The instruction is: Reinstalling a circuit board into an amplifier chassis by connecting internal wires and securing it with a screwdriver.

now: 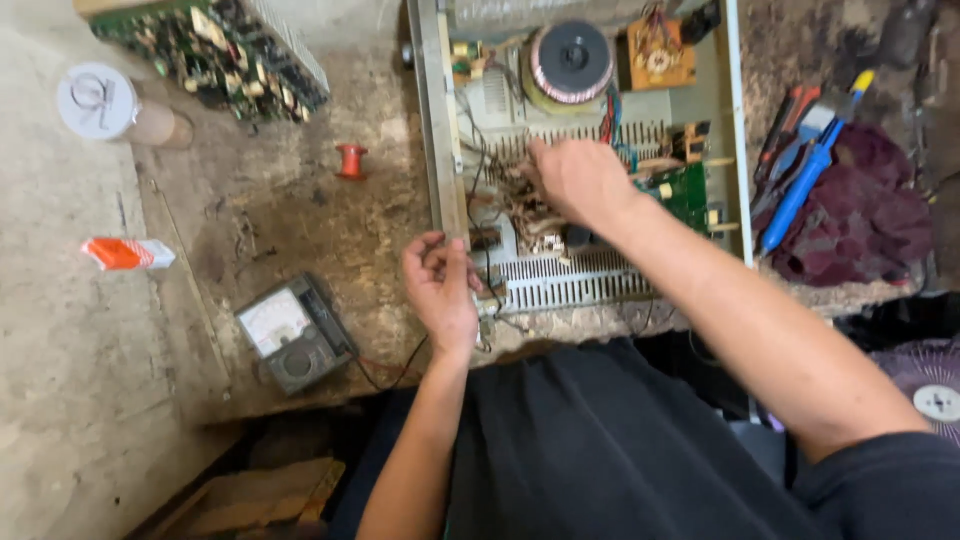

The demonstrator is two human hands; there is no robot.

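Head view, open metal chassis [441, 150] lengthwise away, right hand [580, 180] inside

analog meter [293, 332], red spool [351, 160], green circuit board [215, 50], blue screwdriver [805, 180]

Colours, placed from the grey metal chassis [585, 150]: pink-copper wound coil [571, 60] with black centre inside; green board [688, 192] inside (lower right). Left of it, red spool [351, 160], grey meter [296, 333]. Right: blue tool [800, 190], maroon cloth [860, 215].
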